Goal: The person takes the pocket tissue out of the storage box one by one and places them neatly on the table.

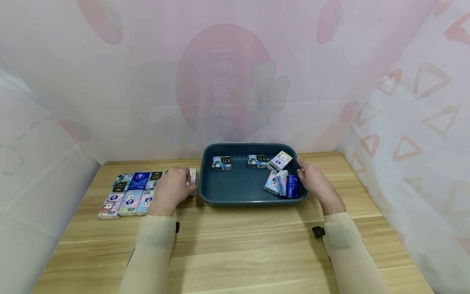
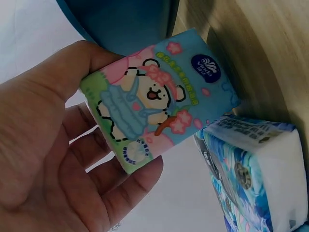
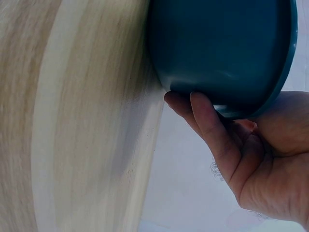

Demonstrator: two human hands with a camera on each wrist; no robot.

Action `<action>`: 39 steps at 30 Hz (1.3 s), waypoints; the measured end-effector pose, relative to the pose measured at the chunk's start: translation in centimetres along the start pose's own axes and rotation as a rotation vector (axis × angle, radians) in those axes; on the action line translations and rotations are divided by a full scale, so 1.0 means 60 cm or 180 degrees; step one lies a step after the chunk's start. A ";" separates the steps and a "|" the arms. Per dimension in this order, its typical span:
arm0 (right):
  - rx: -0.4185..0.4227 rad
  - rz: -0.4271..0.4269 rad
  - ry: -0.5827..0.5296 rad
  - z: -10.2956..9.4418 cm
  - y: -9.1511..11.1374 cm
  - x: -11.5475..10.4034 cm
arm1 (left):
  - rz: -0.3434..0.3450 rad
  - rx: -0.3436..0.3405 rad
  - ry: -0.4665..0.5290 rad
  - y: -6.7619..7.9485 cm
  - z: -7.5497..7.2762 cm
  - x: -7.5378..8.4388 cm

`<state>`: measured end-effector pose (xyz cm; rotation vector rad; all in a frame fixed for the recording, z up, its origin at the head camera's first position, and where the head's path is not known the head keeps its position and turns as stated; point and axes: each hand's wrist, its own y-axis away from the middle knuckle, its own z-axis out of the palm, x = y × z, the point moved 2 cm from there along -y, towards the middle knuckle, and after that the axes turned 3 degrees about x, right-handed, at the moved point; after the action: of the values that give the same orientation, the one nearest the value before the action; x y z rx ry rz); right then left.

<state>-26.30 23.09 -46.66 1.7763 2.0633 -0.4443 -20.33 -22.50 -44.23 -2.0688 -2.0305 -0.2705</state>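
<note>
My left hand (image 1: 169, 191) grips a small tissue pack (image 2: 149, 99) printed with a cartoon bear, thumb on one edge and fingers on the other. In the head view this pack shows just left of the blue-green tray (image 1: 235, 188). Beside it, in the left wrist view, another tissue pack (image 2: 241, 164) with a blue floral print stands near the held one. My right hand (image 1: 315, 183) holds the tray's right end, its fingers against the outside wall in the right wrist view; the thumb is partly hidden at the rim.
Left of the tray, several tissue packs (image 1: 130, 202) lie in two rows on the wooden table (image 1: 242, 245), some hidden by my left hand. Inside the tray are two dark floral packs (image 1: 222, 163), several packs (image 1: 280, 161) at the right and a blue pack (image 1: 291, 186). A printed cloth (image 1: 147, 102) hangs behind.
</note>
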 end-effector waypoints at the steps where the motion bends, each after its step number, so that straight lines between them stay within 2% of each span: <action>1: -0.0001 0.0000 -0.0003 0.000 0.000 0.000 | 0.0000 -0.0025 -0.0014 0.000 0.001 0.000; 8: -0.0001 -0.0004 -0.0007 -0.001 0.001 -0.001 | -0.0043 -0.0177 -0.0123 -0.004 0.006 0.003; 15: -0.0006 0.0012 0.0004 -0.001 0.001 -0.001 | -0.0027 -0.0502 -0.0042 0.001 0.007 0.007; 21: 0.0006 0.0014 0.0024 -0.001 0.000 -0.002 | -0.0036 -0.0690 -0.0041 0.005 0.011 0.006; 25: 0.0017 -0.0002 0.0012 0.000 0.000 -0.001 | -0.0043 -0.0750 -0.0047 0.004 0.017 0.003; 32: 0.0015 -0.0016 -0.0010 0.000 -0.001 -0.001 | -0.0181 -0.0856 0.0004 0.003 0.031 0.003; 39: 0.0038 -0.0022 0.0013 -0.002 0.001 -0.002 | -0.0106 -0.0774 -0.0145 0.000 0.030 0.006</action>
<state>-26.25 23.03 -46.51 1.7788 2.0744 -0.4561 -20.36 -21.62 -45.82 -2.1992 -2.1542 -0.5040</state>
